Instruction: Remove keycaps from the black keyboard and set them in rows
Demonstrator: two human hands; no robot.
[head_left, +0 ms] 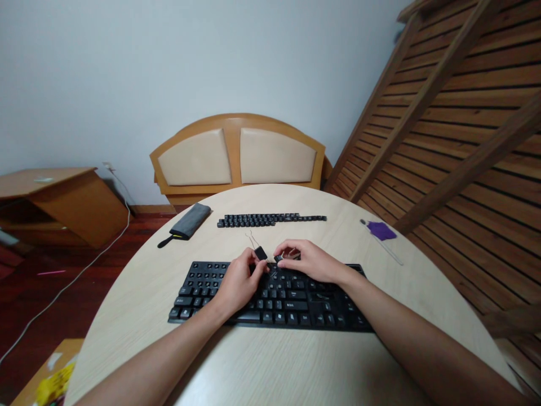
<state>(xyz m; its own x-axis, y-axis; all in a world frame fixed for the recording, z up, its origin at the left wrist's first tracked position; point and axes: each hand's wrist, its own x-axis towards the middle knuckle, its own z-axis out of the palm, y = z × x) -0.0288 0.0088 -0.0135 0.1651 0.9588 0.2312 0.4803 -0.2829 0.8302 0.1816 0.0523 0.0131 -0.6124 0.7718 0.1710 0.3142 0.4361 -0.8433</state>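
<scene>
Item: keyboard [333, 307], mid-surface [296, 366] toward the near edge, both hands at its upper key rows.

Left hand [239, 279]: fingers clamped on the black grip of a wire keycap puller [258, 251], loops pointing to the far edge. Right hand [306, 260]: fingertips pinched together on what seems a loose keycap [279, 259]; too small to confirm. Risks, as judged: the puller slips off a key and springs; the cap drops among the keys; a sleeve-less forearm sweep could scatter the keycap rows [262, 220] by the far edge.
</scene>
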